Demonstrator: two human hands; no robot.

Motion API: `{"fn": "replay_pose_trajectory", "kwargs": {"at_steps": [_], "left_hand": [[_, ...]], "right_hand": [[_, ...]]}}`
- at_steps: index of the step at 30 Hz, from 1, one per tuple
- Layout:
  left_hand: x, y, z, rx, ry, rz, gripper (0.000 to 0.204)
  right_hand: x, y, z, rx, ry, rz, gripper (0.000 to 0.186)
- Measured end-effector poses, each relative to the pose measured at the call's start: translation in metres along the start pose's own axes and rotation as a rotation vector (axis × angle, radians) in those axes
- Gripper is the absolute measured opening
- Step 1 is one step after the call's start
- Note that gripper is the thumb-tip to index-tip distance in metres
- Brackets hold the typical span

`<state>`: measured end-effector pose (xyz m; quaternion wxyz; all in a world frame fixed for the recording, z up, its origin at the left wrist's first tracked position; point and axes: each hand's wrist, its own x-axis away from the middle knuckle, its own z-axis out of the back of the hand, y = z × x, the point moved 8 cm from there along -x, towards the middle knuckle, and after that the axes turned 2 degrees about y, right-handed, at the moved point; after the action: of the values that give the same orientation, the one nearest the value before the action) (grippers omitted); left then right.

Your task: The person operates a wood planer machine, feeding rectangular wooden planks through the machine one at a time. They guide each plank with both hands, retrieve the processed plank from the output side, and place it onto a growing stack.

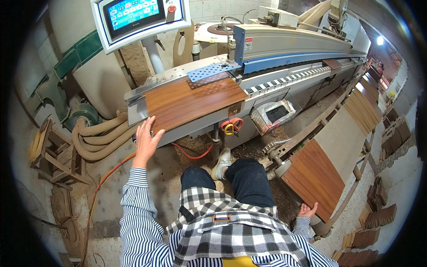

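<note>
A brown wood-grain board (195, 102) lies flat on the infeed end of a long edge-banding machine (293, 46), partly beneath a blue perforated guard (213, 71). My left hand (147, 139) rests at that board's near left corner, fingers spread and touching its edge. To my lower right, another wood-grain board (313, 178) lies on a low roller rack. My right hand (307, 211) is at this board's near edge, thumb apart and palm partly turned up. Its fingertips meet the edge; whether they reach under the board is hidden.
A control screen (134, 15) stands at upper left. Thick dust hoses (100, 138) run below it. A wire basket (275, 113) with a white liner and red-and-yellow-handled scissors (231, 126) hang on the machine's front. More boards (362, 109) lie along the rack; a wooden stool (58, 153) stands left.
</note>
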<state>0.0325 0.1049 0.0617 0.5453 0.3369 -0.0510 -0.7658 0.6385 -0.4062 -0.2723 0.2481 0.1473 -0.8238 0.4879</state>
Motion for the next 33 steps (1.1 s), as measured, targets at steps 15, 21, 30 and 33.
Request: {"fn": "replay_pose_trajectory", "kwargs": {"at_steps": [15, 21, 30, 33], "left_hand": [[-0.049, 0.092, -0.094, -0.002, -0.043, -0.107, 0.062], [-0.040, 0.111, -0.098, 0.156, -0.088, -0.196, 0.060], [0.032, 0.078, -0.034, 0.117, 0.065, -0.189, 0.051], [0.063, 0.085, -0.012, 0.157, 0.047, -0.159, 0.055]], "right_hand": [[0.008, -0.004, -0.003, -0.009, -0.064, -0.021, 0.071], [0.017, -0.010, -0.007, -0.063, -0.140, -0.143, 0.036], [0.059, -0.019, -0.050, -0.015, -0.655, -0.213, 0.024], [0.111, -0.016, -0.118, -0.025, -0.845, -0.246, 0.035]]}}
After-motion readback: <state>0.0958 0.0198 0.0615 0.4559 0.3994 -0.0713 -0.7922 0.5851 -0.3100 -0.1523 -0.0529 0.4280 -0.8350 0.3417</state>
